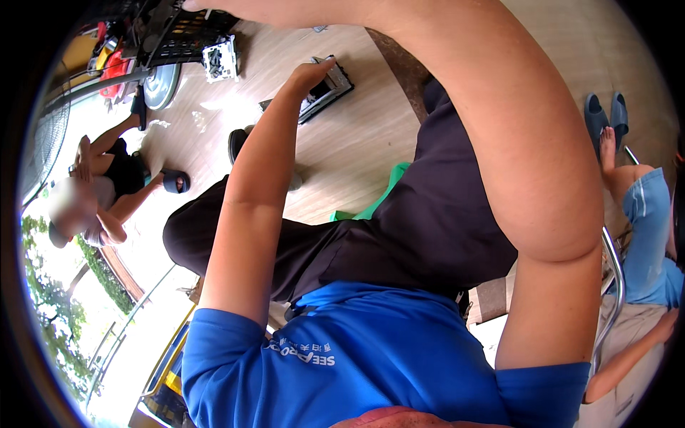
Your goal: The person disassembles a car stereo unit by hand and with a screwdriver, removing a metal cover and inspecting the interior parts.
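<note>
My left hand [312,73] reaches down to a dark rectangular frame-like unit [330,89] with a silvery inner part, low over the wood-look floor. Its fingers look closed on the unit's edge, though most of them are hidden. My right arm crosses the top of the view toward the far left. Only part of my right hand [207,4] shows at the upper edge, beside a black plastic crate [189,36]; its grip is cut off. Next to the crate lies a white square part [220,60] with a dark, open middle.
At the left sit a person [107,171] and a fan [51,135], near a round grey base [163,85]. Red and yellow items [110,68] lie behind. On the right are another person's leg [646,200], blue slippers [606,118] and a metal chair tube [615,285]. Something green [385,196] is below my legs.
</note>
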Available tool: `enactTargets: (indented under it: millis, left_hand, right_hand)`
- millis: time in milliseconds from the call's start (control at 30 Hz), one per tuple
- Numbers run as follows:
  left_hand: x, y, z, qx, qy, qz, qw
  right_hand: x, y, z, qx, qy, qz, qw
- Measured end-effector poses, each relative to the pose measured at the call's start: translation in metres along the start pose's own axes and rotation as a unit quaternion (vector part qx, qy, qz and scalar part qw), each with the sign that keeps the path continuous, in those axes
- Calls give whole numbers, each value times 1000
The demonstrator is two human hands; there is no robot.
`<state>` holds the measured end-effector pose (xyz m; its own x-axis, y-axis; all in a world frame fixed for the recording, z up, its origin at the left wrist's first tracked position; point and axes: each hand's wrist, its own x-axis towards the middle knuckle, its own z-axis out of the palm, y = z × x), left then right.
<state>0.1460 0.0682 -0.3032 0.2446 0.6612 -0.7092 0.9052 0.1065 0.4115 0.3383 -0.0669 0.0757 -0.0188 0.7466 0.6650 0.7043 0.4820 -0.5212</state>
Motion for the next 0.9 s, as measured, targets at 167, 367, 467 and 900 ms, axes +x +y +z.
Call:
enactTargets:
  millis: [167,367,467,900]
  left_hand:
    - [-51,37,10,74,-62,15,995]
    - [-101,16,-1,166,-35,166,971]
    - [-121,-8,-18,165,149,238,945]
    - [-243,8,-211,160,288,417,847]
  right_hand:
    - [-19,15,-2,-31,-15,19,999]
    - [-18,7,-8,7,-69,100,993]
    - [-16,6,-1,-4,-59,95,994]
    - [-10,2,1,-14,-45,138,989]
